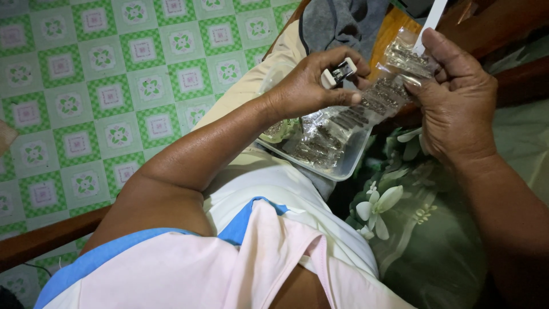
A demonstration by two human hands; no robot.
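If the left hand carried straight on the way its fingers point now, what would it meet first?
The left hand, holding a small stapler, points toward the strip of clear packets held by the right hand. It would likely meet the packets first; its fingertips already seem to touch them, though depth is unclear.

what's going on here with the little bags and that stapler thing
A seated person is working over their lap. The left hand holds a small white stapler against a strip of small clear packets filled with something dark, while the right hand pinches the strip's upper end together with a white paper strip. More filled packets lie in a clear plastic tray resting on the lap. A green-patterned floor lies beyond.
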